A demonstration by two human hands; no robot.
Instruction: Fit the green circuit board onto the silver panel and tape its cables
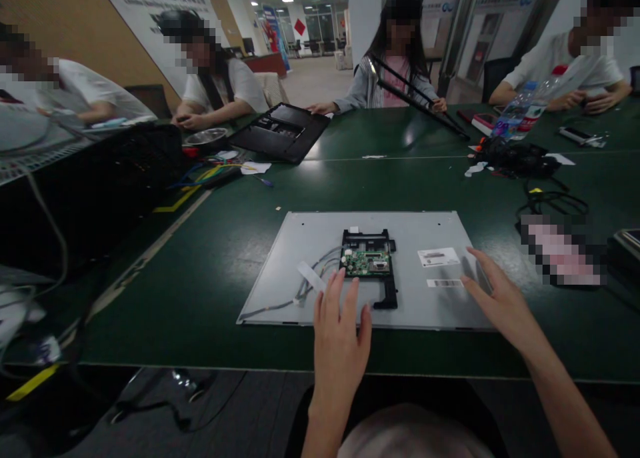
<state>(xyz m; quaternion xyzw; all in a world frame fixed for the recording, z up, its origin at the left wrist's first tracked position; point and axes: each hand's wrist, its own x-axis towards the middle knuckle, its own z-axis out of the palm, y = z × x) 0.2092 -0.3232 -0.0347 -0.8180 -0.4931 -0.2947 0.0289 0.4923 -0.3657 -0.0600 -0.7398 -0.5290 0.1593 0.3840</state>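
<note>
Flat grey metal panel (320,245) (matte, rectangular) lies on the green counter (210,278), a green circuit board (367,263) at centre; left hand (340,328) and right hand (493,295) rest on it, fingers spread.

One view only, from a camera worn on the person's head, set above the near edge of the green surface (210,271) and facing forward and down. The grey panel (310,245) lies close below it, mid-frame. Beyond the panel the view reaches across the surface to seated people on the far side and a hall behind them.
</note>
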